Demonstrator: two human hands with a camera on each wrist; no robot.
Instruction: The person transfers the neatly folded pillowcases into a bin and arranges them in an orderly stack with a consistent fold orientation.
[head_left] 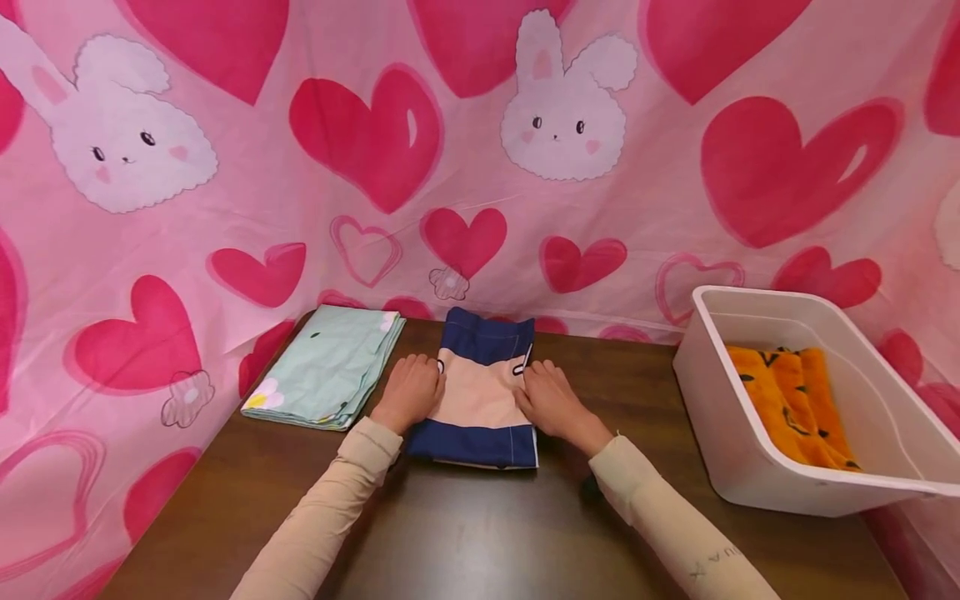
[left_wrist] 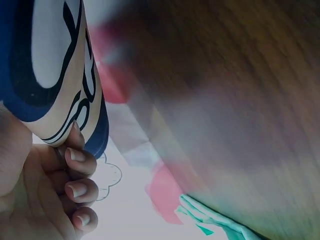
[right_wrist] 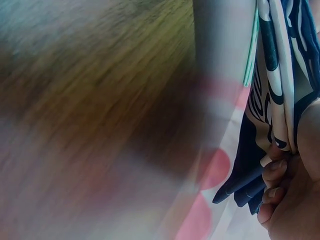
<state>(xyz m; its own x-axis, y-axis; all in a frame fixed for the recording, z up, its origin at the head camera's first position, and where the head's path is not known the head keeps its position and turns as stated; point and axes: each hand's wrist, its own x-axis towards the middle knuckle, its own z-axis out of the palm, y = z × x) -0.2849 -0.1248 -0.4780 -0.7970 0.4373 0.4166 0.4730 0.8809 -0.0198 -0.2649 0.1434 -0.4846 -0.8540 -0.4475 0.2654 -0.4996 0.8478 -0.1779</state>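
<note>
Navy-banded cloth [head_left: 478, 393], brown table [head_left: 465, 533], heart-print backdrop [head_left: 472, 179]

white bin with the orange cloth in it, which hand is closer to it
Right. The right hand grips the right edge of the folded navy-and-peach cloth, to the left of the white bin. The left hand is farther left, gripping the cloth's opposite edge.

Clear rm on the desk [head_left: 472, 533] at 6 o'clock from the navy cloth [head_left: 476, 396], btwn the sleeves [head_left: 337, 492]; another gap at 2–3, btwn R hand [head_left: 558, 404] & bin [head_left: 720, 425]. Blocked at 9–10 by L hand [head_left: 412, 392], then mint cloth [head_left: 322, 367]; pink drape [head_left: 465, 183] closes off 12.
</note>
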